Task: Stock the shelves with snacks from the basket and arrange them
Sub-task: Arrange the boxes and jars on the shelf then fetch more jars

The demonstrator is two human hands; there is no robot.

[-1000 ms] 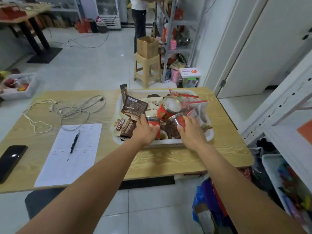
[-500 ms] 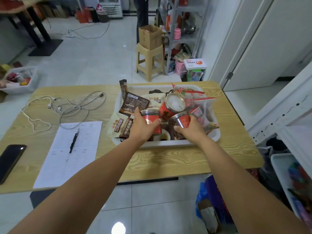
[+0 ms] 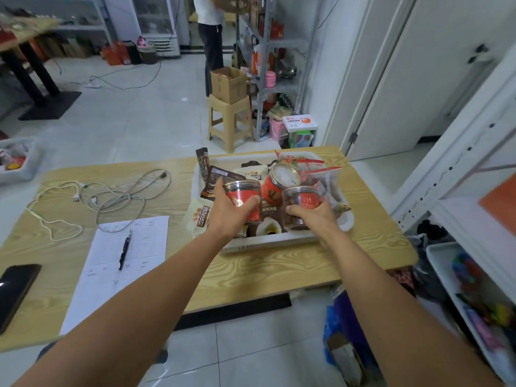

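Left hand: the left hand (image 3: 227, 216) grasps the left jar (image 3: 243, 201), with the thumb across the near right of its red label and the fingers round the far left side.
Right hand: the right hand (image 3: 314, 219) grasps the right jar (image 3: 303, 203) low on its near side, with the thumb on the left of the jar and the fingers curled round the right.
Jars: both are clear, upright and lidded. They stand side by side with a narrow gap between them, over the near half of the basket (image 3: 268, 243).
Basket: it is white and shallow and sits on the far right part of the table (image 3: 251, 277). A red can (image 3: 277, 182) with a silver lid leans just behind the two jars. Brown packets (image 3: 215, 180) lie at the left and clear bags with red print (image 3: 315, 170) at the right.
Table: it has a pale wood top. Left of the basket lie tangled cables (image 3: 111, 196) and a sheet of paper (image 3: 106, 272) with a pen (image 3: 124, 248) on it. A dark phone (image 3: 15, 289) rests at the near left edge.
Shelves: a white shelf unit (image 3: 460, 174) stands at the right edge of the view, well apart from the jars. A white bin (image 3: 444, 263) of colourful items is beneath it.
Background: a cardboard box (image 3: 227, 83) sits on a beige stool (image 3: 230, 124) beside a grey rack (image 3: 265, 65), and a person (image 3: 210, 37) stands beyond it.
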